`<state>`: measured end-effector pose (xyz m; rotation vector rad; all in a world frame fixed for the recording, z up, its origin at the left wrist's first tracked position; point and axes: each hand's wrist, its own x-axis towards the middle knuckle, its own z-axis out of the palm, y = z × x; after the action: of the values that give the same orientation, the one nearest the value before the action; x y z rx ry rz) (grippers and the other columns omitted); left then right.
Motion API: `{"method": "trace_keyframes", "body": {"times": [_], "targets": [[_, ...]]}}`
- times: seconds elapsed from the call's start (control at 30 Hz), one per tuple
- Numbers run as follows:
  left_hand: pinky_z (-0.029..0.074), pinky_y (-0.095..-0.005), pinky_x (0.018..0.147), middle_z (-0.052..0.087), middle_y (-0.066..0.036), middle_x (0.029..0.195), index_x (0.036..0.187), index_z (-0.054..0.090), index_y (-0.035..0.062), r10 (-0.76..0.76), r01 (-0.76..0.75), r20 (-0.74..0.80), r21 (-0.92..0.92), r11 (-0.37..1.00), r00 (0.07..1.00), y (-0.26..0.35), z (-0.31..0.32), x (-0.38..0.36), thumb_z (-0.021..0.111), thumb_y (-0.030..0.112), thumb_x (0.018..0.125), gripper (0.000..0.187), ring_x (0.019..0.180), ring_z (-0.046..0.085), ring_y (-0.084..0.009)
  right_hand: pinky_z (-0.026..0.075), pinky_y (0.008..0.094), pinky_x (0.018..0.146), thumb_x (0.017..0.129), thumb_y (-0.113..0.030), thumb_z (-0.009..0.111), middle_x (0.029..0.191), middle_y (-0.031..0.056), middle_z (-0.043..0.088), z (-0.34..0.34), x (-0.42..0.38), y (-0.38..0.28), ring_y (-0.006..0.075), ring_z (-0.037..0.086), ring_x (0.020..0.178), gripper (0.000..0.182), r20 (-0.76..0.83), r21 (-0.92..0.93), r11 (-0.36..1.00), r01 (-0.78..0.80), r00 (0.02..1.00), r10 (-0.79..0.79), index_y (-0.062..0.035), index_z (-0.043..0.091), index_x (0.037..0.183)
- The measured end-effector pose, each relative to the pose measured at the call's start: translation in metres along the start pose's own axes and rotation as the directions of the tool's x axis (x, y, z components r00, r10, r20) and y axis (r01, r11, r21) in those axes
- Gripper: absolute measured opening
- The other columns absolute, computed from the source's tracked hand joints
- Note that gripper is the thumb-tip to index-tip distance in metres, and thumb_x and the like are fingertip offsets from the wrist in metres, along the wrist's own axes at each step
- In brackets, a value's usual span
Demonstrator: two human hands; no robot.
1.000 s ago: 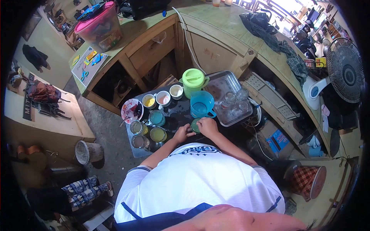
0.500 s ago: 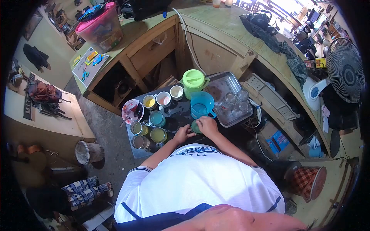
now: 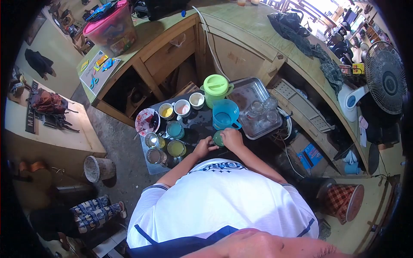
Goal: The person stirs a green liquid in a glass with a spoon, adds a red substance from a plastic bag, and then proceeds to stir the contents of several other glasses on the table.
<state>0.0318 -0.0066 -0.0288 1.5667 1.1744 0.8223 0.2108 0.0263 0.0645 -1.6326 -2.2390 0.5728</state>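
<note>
Still | left hand (image 3: 202,148): grip clamped on green mug (image 3: 218,139) | right hand (image 3: 232,138): at rim, can't tell grip

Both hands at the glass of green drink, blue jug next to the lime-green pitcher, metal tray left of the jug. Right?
No, the head view shows the metal tray right of the blue jug. The left hand and right hand are at the glass of green drink, and the jug is next to the lime-green pitcher.
</note>
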Motion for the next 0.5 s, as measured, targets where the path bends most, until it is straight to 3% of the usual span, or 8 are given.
{"method": "trace_keyframes", "body": {"times": [0.1,0.2,0.3,0.4,0.5], "targets": [[0.046,-0.0404,0.066,0.061,-0.022,0.08,0.091,0.051,-0.002,-0.023,0.023,0.01,0.072,0.997,1.0,-0.006,0.0,0.001,0.079,0.021,0.076,0.039,0.069,0.057,-0.0349,0.053,0.0445,0.068,0.082,-0.02,0.061,0.085,0.0131,0.066,0.0,0.0,0.001,0.0338,0.065,0.076,0.017,-0.069,0.15,0.988,0.035,0.997,-0.025,-0.0048,0.07,0.079],[0.047,-0.04,0.068,0.062,-0.022,0.081,0.092,0.051,-0.0022,-0.04,0.038,0.028,0.085,0.996,0.999,-0.006,-0.001,0.002,0.078,0.022,0.076,0.039,0.072,0.06,-0.0357,0.052,0.0442,0.068,0.082,-0.018,0.062,0.085,0.0129,0.066,0.003,-0.003,0.001,0.034,0.065,0.076,0.016,-0.078,0.028,0.999,0.042,0.996,-0.039,-0.0045,0.07,0.08],[0.047,-0.0397,0.068,0.063,-0.022,0.082,0.092,0.052,-0.002,-0.011,0.01,0.016,0.089,0.996,1.0,-0.001,-0.002,0.0,0.078,0.023,0.077,0.04,0.074,0.061,-0.036,0.052,0.0443,0.068,0.081,-0.019,0.062,0.085,0.0122,0.066,0.005,0.0,0.004,0.0337,0.065,0.076,0.016,-0.091,0.159,0.986,0.046,0.995,-0.032,-0.0048,0.07,0.079],[0.047,-0.0404,0.068,0.063,-0.023,0.084,0.092,0.052,-0.0019,0.008,-0.009,0.012,0.048,0.999,1.0,-0.004,0.0,0.0,0.078,0.025,0.077,0.04,0.077,0.063,-0.037,0.052,0.0444,0.068,0.081,-0.019,0.062,0.085,0.0126,0.066,0.004,-0.001,0.002,0.0342,0.064,0.076,0.017,-0.114,0.047,0.997,0.057,0.992,-0.052,-0.0043,0.07,0.079],[0.047,-0.0412,0.068,0.063,-0.024,0.086,0.092,0.052,-0.0018,0.002,-0.003,0.026,0.04,0.999,1.0,-0.011,0.0,0.002,0.078,0.026,0.076,0.042,0.08,0.063,-0.039,0.051,0.0429,0.069,0.081,-0.017,0.062,0.084,0.0143,0.066,0.002,0.0,0.003,0.0334,0.064,0.077,0.017,-0.026,0.127,0.99,0.052,0.998,-0.049,-0.0022,0.07,0.078]]}}
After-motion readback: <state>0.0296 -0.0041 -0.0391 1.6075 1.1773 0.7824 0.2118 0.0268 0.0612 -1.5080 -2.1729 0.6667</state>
